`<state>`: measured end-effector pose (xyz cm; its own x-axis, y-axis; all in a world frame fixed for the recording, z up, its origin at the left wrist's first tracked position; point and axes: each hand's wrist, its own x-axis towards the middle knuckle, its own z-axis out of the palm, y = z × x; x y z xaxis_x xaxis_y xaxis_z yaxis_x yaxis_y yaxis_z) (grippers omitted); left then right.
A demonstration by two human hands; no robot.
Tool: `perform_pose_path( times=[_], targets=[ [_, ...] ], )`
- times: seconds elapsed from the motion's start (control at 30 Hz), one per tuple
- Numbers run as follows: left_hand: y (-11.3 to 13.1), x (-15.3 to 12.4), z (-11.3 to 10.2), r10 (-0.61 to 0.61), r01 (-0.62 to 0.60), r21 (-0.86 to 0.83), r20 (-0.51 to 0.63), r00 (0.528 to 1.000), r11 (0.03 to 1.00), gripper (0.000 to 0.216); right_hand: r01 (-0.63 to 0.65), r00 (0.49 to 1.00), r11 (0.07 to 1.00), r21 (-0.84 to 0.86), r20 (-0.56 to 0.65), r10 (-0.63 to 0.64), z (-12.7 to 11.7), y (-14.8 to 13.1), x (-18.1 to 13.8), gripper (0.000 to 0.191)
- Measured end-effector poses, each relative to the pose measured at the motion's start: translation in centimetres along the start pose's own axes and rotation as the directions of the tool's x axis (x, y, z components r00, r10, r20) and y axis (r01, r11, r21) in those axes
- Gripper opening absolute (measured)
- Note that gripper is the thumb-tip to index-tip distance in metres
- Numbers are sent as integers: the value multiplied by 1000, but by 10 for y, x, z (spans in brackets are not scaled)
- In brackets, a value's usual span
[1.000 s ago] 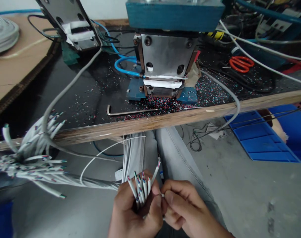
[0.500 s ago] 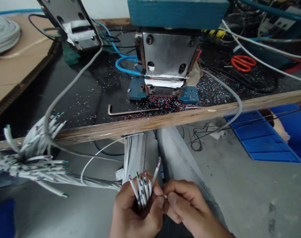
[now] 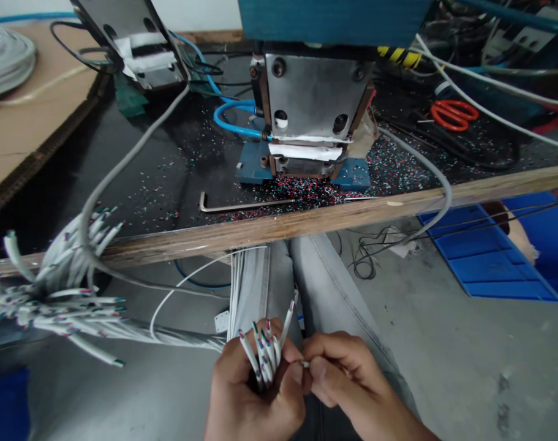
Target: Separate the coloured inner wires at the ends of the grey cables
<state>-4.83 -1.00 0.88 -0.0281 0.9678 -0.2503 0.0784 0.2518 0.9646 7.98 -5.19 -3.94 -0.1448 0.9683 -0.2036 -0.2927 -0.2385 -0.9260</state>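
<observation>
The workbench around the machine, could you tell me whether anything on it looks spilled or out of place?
Yes. Tiny coloured bits are strewn over the black bench top, thickest in front of the machine, like offcuts left unswept. A hex key lies loose among them, and a grey cable droops over the front edge.

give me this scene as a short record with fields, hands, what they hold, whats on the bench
left hand: left hand grips a bunch of white cables, ends up
right hand: right hand pinches one cable end beside the bunch
bench: machine, hex key, scissors, coloured scraps
left side: loose cable bundle
floor: blue tray
</observation>
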Motion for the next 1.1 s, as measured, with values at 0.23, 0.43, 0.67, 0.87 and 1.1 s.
perform_pose_path(
  times=[0.23, 0.43, 0.67, 0.87, 1.1],
  targets=[
    [2, 15, -16, -185, 175, 60, 309, 933, 983, 12, 102, 994, 953, -285, 73, -85, -8, -11, 0, 33],
    [4, 19, -19, -95, 68, 87, 352, 931, 994, 16, 74, 997, 950, -302, 41, -65, -9, -14, 0, 32],
    [-7, 26, -22, 258, -335, 123, 417, 872, 934, 28, 25, 997, 980, -196, -70, -39, -5, -5, -2, 36],
    [-8, 19, -20, 324, -386, 213, 275, 905, 898, 22, 87, 990, 989, -123, -97, -99, 1, -8, 0, 34],
    [-6, 17, -16, 356, -413, 227, 252, 900, 882, 20, 48, 985, 981, -185, -154, -78, 7, -5, -3, 30]
  ],
)
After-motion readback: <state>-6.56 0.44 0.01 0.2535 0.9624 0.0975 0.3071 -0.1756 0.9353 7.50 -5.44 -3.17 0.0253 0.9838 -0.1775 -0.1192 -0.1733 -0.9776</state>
